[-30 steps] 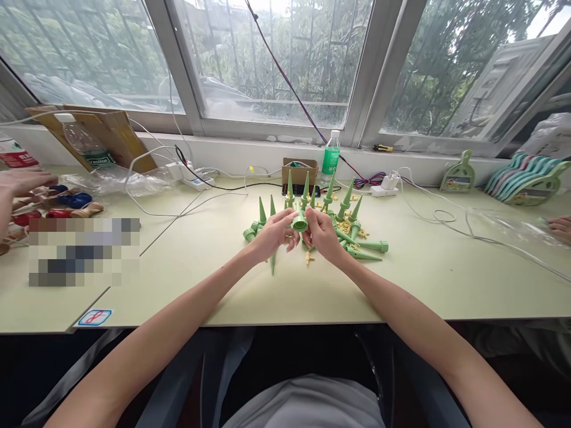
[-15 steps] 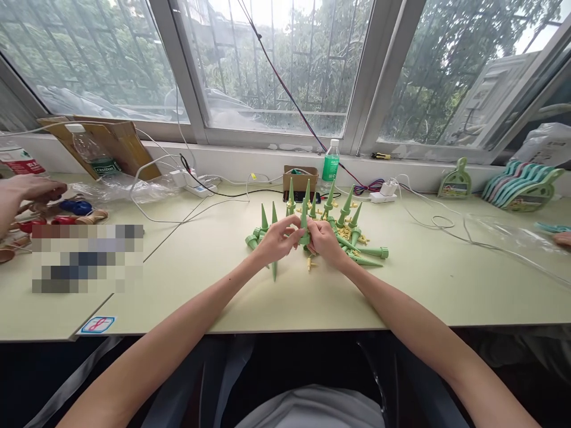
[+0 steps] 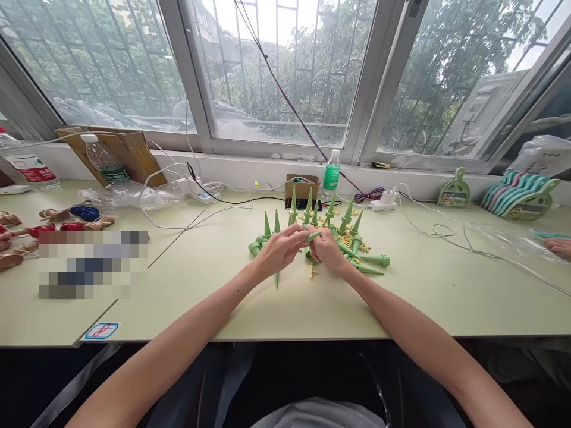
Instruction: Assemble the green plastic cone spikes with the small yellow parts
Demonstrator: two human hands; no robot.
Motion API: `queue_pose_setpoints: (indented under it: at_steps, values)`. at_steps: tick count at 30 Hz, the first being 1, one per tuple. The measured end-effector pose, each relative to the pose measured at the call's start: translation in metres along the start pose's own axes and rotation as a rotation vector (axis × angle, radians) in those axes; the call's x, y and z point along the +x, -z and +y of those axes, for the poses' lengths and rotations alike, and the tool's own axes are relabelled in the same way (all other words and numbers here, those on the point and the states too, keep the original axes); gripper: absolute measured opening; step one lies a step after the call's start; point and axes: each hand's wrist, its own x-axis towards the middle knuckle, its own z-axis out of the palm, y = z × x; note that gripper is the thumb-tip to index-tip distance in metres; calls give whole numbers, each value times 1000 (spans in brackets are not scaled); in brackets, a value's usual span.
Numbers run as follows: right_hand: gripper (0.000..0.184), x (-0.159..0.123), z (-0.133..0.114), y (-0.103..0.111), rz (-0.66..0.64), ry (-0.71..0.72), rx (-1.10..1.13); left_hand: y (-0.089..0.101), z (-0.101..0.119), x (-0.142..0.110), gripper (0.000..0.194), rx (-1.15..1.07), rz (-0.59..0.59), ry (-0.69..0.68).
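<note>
A green plastic watering spike is held between my two hands, its point tilted to the right. My left hand pinches it with thumb and fingertips. Curled fingers of my right hand close on it from the other side and hide part of it. Behind my hands several green spikes stand point up with yellow valves on them. Other spikes lie on their sides by my right wrist. Small yellow valves lie among them, and a single yellow valve is just below my hands.
Beyond the spikes are a small cardboard box, a phone and a green-labelled bottle. White cables cross the table at right. Red and blue wooden items lie at left. Another person's hand rests at the right edge.
The spike in my hands has tipped from upright to nearly level. Another person's hand at the left has left the view. The camera view has shifted slightly.
</note>
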Motion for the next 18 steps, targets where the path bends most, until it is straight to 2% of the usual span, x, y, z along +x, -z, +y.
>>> queue_pose_setpoints:
  at_steps: [4,6,11,18]
  values:
    - [65,0,-4,1,-3,-19,-55,-5,7,1,20,-137,120,165]
    - [64,0,-5,1,11,-18,-85,-7,9,2,20,-186,137,217]
    - [61,1,-4,2,54,27,-170,-9,13,5,25,-346,131,332]
    - [58,2,-1,-1,151,123,-265,-6,7,5,31,-727,53,502]
